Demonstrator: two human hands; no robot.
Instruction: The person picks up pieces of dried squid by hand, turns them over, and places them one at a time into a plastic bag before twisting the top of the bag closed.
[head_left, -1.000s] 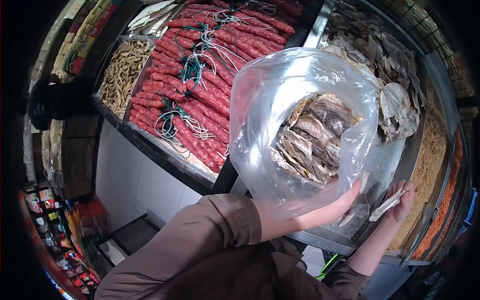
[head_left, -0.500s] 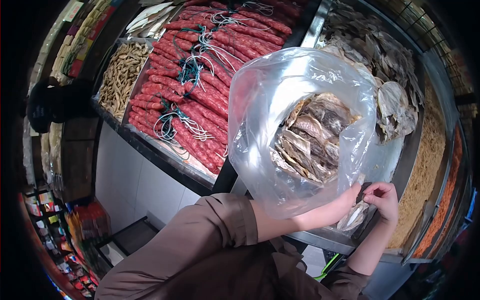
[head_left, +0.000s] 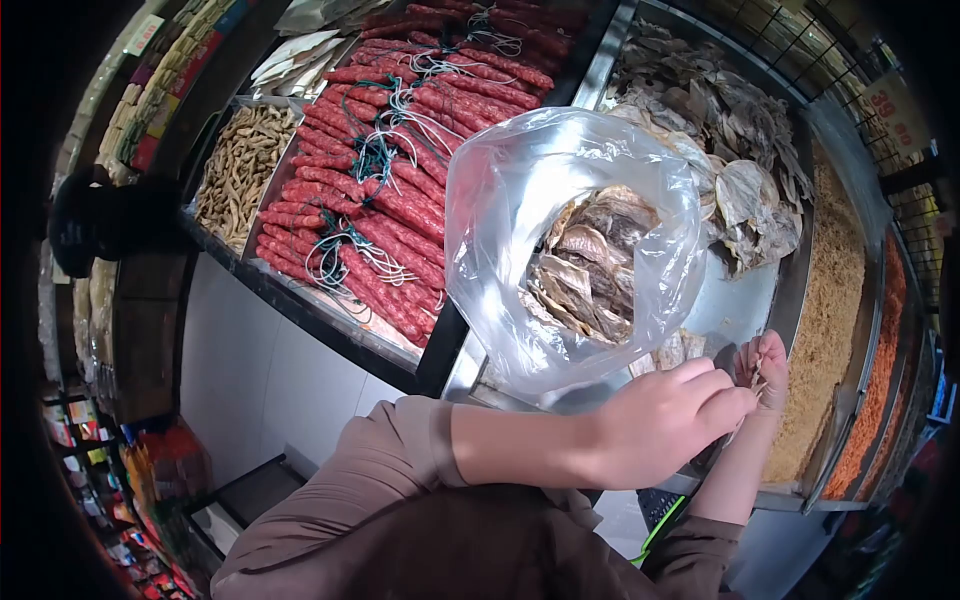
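A clear plastic bag (head_left: 480,220) stands open on the metal tray, with several flat, brown-grey dried fish (head_left: 590,265) inside. To the right of the bag's lower edge, my left hand (head_left: 665,425) is closed, fingers curled toward my other hand. My right hand (head_left: 768,372) is closed too, its fingers bent inward. Between them shows a thin, pale piece of dried fish (head_left: 757,378), gripped by both hands and mostly hidden by the fingers. Another flat dried fish (head_left: 675,352) lies on the tray beside the bag.
Behind the bag spreads a heap of dried fish (head_left: 700,90). Red sausages (head_left: 400,180) tied with string fill the left tray, beside a box of small brown dried goods (head_left: 243,165). Right are bins of tan shreds (head_left: 825,300) and orange dried goods (head_left: 880,370). A dark-clad person (head_left: 110,220) stands far left.
My left hand has come off the bag's rim and moved right, toward me. My right hand has shifted slightly up and left. The bag appears a little further left in view.
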